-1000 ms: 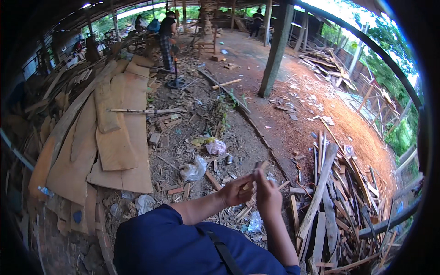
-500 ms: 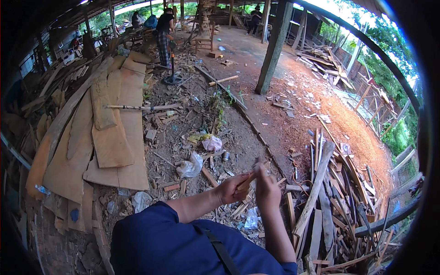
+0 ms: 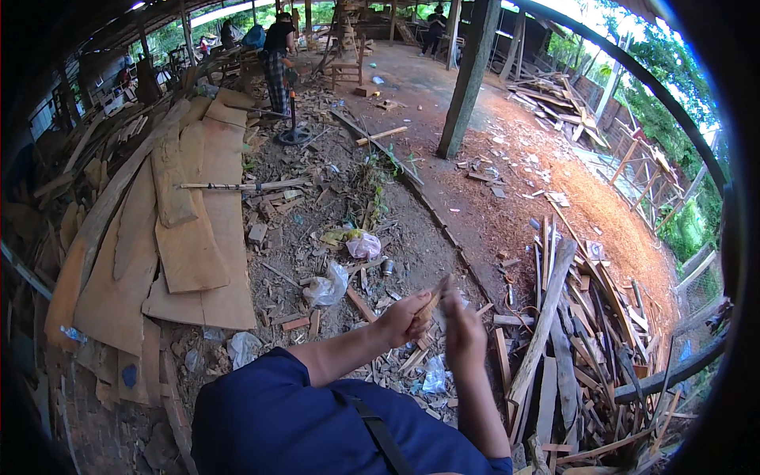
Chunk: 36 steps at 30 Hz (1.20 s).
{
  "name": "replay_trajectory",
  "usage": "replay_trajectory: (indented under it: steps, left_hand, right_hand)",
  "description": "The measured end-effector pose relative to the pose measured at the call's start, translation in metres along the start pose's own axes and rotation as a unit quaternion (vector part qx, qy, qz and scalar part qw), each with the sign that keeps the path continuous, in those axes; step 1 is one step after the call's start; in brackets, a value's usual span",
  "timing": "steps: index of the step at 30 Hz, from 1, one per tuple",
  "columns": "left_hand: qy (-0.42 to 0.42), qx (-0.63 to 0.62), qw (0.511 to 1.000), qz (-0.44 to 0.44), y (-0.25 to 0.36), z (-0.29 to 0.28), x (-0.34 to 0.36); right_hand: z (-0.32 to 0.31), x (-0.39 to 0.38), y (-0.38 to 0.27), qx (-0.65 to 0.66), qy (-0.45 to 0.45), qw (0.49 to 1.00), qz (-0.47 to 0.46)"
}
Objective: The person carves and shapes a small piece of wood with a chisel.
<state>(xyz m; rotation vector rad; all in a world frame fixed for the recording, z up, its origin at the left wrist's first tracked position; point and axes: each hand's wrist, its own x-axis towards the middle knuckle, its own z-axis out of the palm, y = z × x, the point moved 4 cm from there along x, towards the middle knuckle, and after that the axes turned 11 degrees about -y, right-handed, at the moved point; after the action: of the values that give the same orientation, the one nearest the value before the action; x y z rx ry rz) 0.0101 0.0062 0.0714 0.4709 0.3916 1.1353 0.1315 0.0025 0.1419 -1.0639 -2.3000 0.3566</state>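
"What do you make of the piece in hand?"

"From my seat I see a small, narrow piece of wood (image 3: 430, 305), pale tan, slanting up to the right. It sits in front of the person's chest, above the littered ground. Its lower part disappears into the fist."

"And the hands?"

"The left hand (image 3: 405, 317) is curled firmly around the wood. The right hand (image 3: 467, 332) is raised just beside it, fingers bent in. It's blurred, with a greyish tip (image 3: 448, 282) above it; I can't tell whether that's a finger or a tool, or whether that hand grips anything."

"What's blocking you?"

"Mostly that right hand, close against the far end of the wood, so I can't make out the end's shape."

"And around them?"

"Beyond the hands I have a clear plastic bag (image 3: 327, 285), a pinkish bag (image 3: 364, 245) and a small can (image 3: 388, 267) among wood scraps. Broad planks (image 3: 194, 253) overlap on the left; a heap of offcuts (image 3: 566, 372) crowds the right forearm's side. Farther off, a post (image 3: 473, 79) leans across my view, and a co-worker (image 3: 277, 59) stands beyond the planks."
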Motion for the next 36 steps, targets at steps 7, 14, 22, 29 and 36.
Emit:
replay_trajectory:
  steps: [7, 14, 22, 29, 36]
  left_hand:
    - [-0.113, 0.023, 0.991, -0.074, 0.000, 0.026, -0.018]
    - [-0.021, -0.010, 0.998, -0.050, -0.003, 0.003, 0.000]
    - [-0.132, 0.006, 0.991, -0.036, 0.004, 0.006, -0.008]
    - [-0.085, 0.023, 0.994, -0.071, 0.006, 0.003, -0.007]
    - [0.003, -0.078, 0.994, -0.074, -0.014, -0.034, 0.005]
  right_hand:
    - [0.001, 0.004, 0.078, 0.005, 0.067, 0.989, 0.130]
    - [0.012, -0.001, 0.001, -0.001, -0.113, 0.991, 0.075]
    - [-0.005, 0.006, 0.038, 0.097, 0.108, 0.989, 0.000]
    - [0.016, 0.001, 0.089, 0.050, -0.006, 0.973, 0.225]
    - [0.022, -0.018, 0.005, -0.013, -0.001, 0.999, -0.048]
